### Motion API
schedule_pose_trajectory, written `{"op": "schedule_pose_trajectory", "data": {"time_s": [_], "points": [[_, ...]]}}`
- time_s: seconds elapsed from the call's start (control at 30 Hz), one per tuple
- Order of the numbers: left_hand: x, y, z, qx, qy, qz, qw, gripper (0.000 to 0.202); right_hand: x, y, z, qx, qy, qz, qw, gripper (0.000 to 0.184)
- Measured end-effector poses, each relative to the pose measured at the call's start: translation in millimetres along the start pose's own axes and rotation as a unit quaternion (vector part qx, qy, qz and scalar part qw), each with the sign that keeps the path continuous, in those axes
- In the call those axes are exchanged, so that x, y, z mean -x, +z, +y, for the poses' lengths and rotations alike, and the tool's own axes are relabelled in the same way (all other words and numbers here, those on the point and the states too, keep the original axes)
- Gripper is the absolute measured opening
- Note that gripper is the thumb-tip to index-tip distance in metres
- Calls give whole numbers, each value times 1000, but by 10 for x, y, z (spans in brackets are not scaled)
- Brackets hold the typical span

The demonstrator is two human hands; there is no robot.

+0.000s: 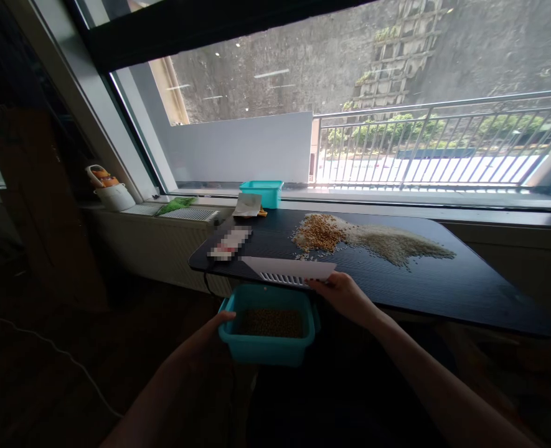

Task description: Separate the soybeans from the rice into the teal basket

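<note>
In the head view my left hand (218,322) is closed on the left rim of a turquoise plastic bin (266,353), thumb over the edge. Small brownish beans or kernels (273,323) cover its bottom. My right hand (343,292) pinches the right end of a thin white sheet with a row of slots (294,269). This sheet lies along the table's front edge, just above the bin. Behind it, a heap of yellow-orange kernels (319,233) rests on the tabletop, partly mixed with pale rice-like grains (391,241) that trail off to the right.
The dark table (471,286) stands against a window. At its left lie a pixelated pale object (231,242) and a paper packet (247,205), near another turquoise bin (268,196). Left of it are a radiator (163,236), a green bundle (177,204) and a white pot (116,197).
</note>
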State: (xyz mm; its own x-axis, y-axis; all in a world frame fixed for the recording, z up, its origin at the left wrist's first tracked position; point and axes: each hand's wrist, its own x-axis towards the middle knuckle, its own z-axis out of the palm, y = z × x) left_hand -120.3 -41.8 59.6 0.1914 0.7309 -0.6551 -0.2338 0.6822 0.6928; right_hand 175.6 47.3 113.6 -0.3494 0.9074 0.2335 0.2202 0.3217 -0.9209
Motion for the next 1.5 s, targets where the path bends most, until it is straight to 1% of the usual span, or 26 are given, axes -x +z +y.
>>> {"op": "schedule_pose_trajectory", "data": {"time_s": [0.1,0.2,0.27,0.37,0.43,0.5,0.63,0.77,0.9,1.03,1.27,1.4,1.5], "points": [[-70,106,-24,0,8,-20,1000,66,231,-259,-56,40,22,28,999,38],[-200,304,-63,-4,-3,-68,998,67,347,-561,-78,104,41,92,989,37],[-316,453,-96,-7,-6,-104,995,66,328,-748,-41,132,46,158,977,38],[-500,644,-156,-21,2,-111,994,66,198,-968,80,148,53,247,956,38],[-596,721,-195,-32,8,-98,995,66,92,-1062,176,157,60,271,948,38],[-653,754,-226,-31,20,-84,996,64,5,-1112,262,171,62,273,945,40],[-661,756,-245,-33,20,-82,996,59,-88,-1122,365,183,52,260,946,43],[-621,773,-225,-42,23,-67,997,60,-165,-1071,407,181,40,243,952,41],[-615,783,-217,-39,22,-73,996,60,-306,-1009,475,179,19,223,958,40],[-642,763,-224,-44,26,-80,995,58,-459,-971,555,207,6,214,955,41],[-684,741,-233,-43,17,-100,994,59,-626,-913,582,278,51,201,938,45],[-681,740,-232,-46,18,-91,995,61,-669,-897,570,276,44,187,942,47],[-676,738,-228,-47,19,-97,994,60,-669,-912,571,274,40,176,945,45]]}}
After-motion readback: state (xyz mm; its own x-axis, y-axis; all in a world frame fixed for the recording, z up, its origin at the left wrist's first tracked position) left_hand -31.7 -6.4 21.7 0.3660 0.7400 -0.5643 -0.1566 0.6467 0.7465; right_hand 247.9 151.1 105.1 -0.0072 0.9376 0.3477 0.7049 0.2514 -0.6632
